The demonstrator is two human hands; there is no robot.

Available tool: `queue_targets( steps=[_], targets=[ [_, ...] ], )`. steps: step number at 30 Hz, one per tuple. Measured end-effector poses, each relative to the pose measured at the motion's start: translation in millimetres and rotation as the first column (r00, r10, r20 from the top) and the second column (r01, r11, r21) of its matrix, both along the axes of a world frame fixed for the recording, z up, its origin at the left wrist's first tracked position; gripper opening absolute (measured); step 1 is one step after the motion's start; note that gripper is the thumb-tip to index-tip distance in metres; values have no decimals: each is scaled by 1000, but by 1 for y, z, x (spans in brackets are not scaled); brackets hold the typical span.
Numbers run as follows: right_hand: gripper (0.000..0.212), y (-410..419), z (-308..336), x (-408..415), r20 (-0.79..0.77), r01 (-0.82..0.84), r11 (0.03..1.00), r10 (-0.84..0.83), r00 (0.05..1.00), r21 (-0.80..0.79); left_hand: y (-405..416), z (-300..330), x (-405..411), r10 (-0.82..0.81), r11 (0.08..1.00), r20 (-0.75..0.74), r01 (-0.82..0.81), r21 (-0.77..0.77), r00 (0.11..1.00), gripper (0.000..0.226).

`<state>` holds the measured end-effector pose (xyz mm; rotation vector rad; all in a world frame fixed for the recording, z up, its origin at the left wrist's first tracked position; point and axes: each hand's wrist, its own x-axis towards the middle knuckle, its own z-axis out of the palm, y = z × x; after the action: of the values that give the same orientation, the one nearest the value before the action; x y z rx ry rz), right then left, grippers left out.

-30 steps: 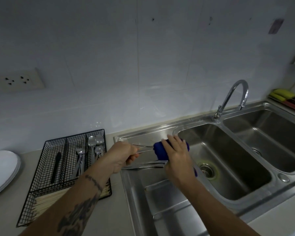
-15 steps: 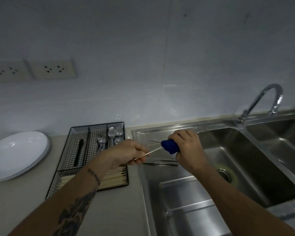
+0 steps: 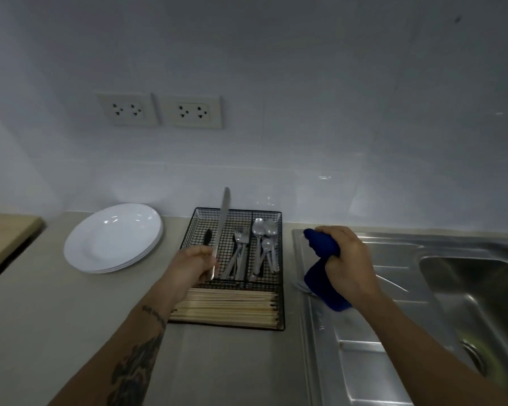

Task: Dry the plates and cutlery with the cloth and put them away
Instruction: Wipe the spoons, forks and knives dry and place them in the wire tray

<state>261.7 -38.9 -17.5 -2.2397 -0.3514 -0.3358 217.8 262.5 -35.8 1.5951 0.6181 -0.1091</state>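
Observation:
My left hand (image 3: 192, 266) grips a steel table knife (image 3: 223, 224) by its handle, blade pointing up and away over the black wire cutlery tray (image 3: 279, 259). The tray holds a dark knife (image 3: 208, 237), forks (image 3: 241, 250), spoons (image 3: 263, 235) and a row of wooden chopsticks (image 3: 226, 309) in its near compartment. My right hand (image 3: 349, 265) holds the bunched blue cloth (image 3: 324, 268) above the sink's drainboard (image 3: 364, 347). A piece of cutlery (image 3: 301, 287) lies on the drainboard, partly hidden under the cloth. A stack of white plates (image 3: 113, 238) sits left of the tray.
The steel sink basin (image 3: 475, 291) opens at the right. Two wall sockets (image 3: 162, 109) sit on the tiled wall above the counter. A wooden surface (image 3: 6, 232) borders the counter at the far left. Bare beige counter (image 3: 41, 317) lies in front of the plates.
My left hand has drawn the knife out of the cloth and carried it left over the cutlery tray. The view has swung left, and my right hand keeps the cloth over the drainboard.

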Motion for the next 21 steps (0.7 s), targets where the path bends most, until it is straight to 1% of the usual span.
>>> queue_targets(
  steps=[2,4,5,7,9,10,12,15,18,21],
  targets=[
    [60,8,-1,2,-109,42,988,-26,994,150,17,-5,10,34,992,11,-35,122,999,14],
    [48,13,-2,4,-225,89,947,-19,974,308,28,-9,20,41,967,-22,-34,251,999,12],
    [41,15,-2,5,-275,113,920,-7,961,374,33,-12,25,39,944,-45,-22,330,998,11],
    [33,17,-3,4,-344,166,884,-6,939,438,39,-18,33,7,857,-105,48,514,994,13],
    [27,15,-1,3,-380,210,874,-32,924,439,39,-23,36,-37,751,-174,142,645,984,15],
    [24,12,1,2,-392,227,874,-47,919,429,38,-24,37,-59,703,-202,184,687,978,16],
    [21,4,6,-1,-403,233,875,-48,914,425,36,-28,36,-94,635,-250,251,731,964,15],
    [25,-14,13,-7,-402,230,875,-44,914,426,32,-37,33,-135,549,-296,320,772,946,12],
    [24,-38,17,-12,-401,277,875,-106,910,397,22,-33,30,-133,497,-287,314,809,949,11],
    [22,-61,22,-20,-382,307,871,-153,912,384,-1,-16,30,-151,445,-200,248,861,968,7]
  ],
)
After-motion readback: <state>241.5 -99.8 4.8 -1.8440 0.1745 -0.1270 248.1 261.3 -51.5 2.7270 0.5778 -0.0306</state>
